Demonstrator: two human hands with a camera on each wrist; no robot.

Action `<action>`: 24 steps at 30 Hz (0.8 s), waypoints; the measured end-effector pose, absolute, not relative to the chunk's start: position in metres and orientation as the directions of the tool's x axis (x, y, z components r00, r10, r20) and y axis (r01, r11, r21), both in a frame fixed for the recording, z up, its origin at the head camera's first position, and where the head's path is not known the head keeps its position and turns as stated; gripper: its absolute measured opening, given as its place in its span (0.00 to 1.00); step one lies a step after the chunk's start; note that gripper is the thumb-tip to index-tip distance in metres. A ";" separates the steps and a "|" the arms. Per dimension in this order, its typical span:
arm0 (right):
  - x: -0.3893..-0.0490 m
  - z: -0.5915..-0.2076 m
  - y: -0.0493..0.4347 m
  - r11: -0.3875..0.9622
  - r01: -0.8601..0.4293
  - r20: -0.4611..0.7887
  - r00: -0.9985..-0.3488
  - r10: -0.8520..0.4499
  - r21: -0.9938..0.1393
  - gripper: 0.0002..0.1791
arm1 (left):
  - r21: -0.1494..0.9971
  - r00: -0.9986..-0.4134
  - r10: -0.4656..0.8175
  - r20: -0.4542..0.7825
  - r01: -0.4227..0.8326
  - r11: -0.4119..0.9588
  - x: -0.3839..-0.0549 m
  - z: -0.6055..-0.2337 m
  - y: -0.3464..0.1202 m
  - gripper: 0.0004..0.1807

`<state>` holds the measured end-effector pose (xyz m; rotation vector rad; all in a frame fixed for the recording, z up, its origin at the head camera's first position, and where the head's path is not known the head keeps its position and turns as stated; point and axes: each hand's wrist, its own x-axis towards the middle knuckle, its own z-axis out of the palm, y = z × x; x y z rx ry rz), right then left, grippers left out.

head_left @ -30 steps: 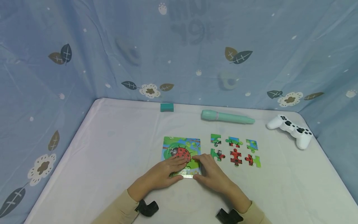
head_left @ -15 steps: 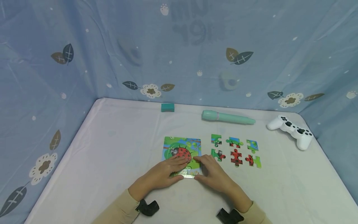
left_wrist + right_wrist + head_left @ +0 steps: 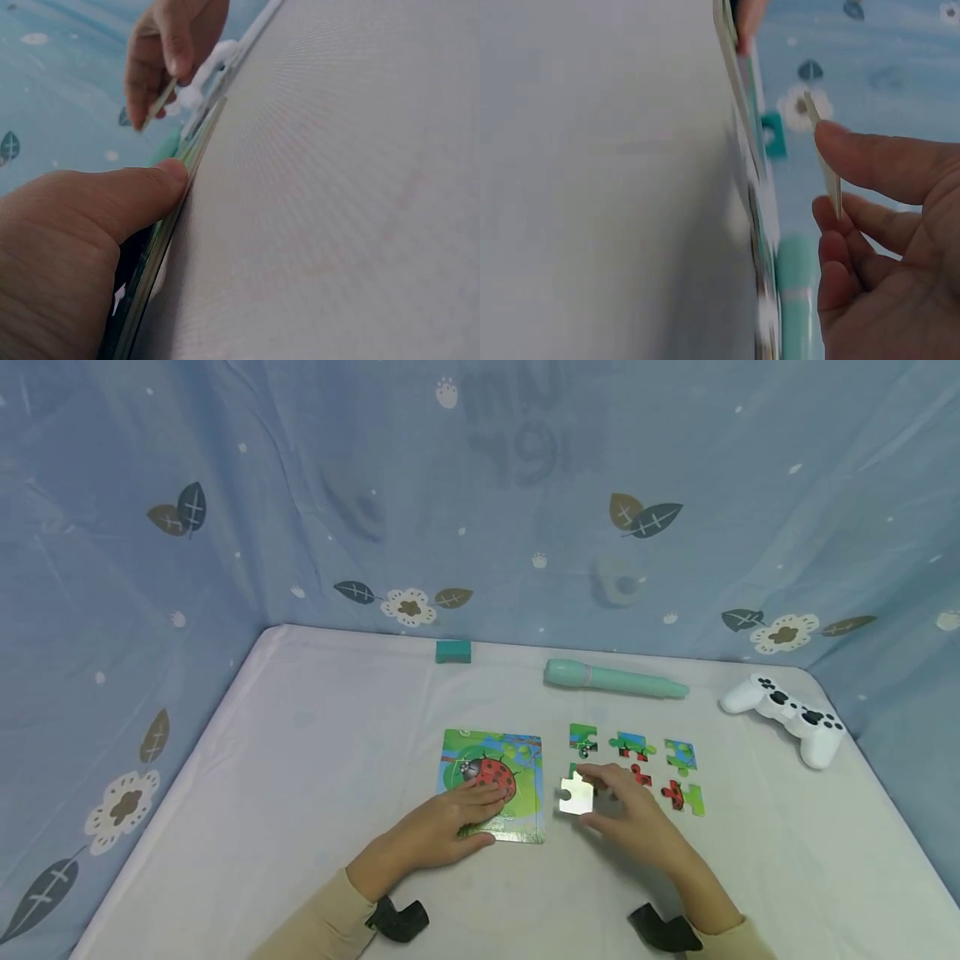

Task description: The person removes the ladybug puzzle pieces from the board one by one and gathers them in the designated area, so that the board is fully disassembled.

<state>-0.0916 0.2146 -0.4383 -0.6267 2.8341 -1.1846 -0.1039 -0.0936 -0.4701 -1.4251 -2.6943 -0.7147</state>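
A square ladybug jigsaw puzzle (image 3: 525, 802) lies flat on the table. My left hand (image 3: 442, 831) rests on its lower left part, fingers stretched over the ladybug picture and thumb (image 3: 161, 184) along the near edge. Just right of the puzzle, my right hand (image 3: 637, 814) pinches a puzzle piece (image 3: 576, 796) between thumb and fingers. Glare whitens the piece's face in the head view; from the right wrist it appears edge-on, a thin pale strip (image 3: 829, 176) held off the table. Loose puzzle pieces (image 3: 632, 745) lie beyond this hand, which partly covers some of them.
A turquoise toy microphone-like stick (image 3: 615, 680) lies at the back, with a small teal block (image 3: 453, 652) to its left. On the far right is a white game controller (image 3: 783, 718). A blue patterned cloth (image 3: 525, 527) rises behind the white table (image 3: 322, 735).
My right hand has left the puzzle's right edge and moved right, now holding a puzzle piece over the loose ones. The left hand stays on the puzzle.
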 end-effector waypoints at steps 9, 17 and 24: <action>-0.067 -0.436 0.284 0.714 -0.272 0.081 -0.953 -0.290 -0.645 0.34 | 0.384 -0.574 0.779 0.252 0.798 0.464 -0.103 -0.471 -0.093 0.28; -0.047 -0.444 0.329 0.756 -0.186 0.046 -0.978 -0.202 -0.628 0.32 | 0.396 -0.578 0.777 0.248 0.793 0.463 -0.103 -0.469 -0.093 0.27; -0.038 -0.452 0.342 0.766 -0.143 0.033 -0.987 -0.157 -0.626 0.31 | 0.412 -0.596 0.769 0.229 0.775 0.478 -0.104 -0.469 -0.094 0.28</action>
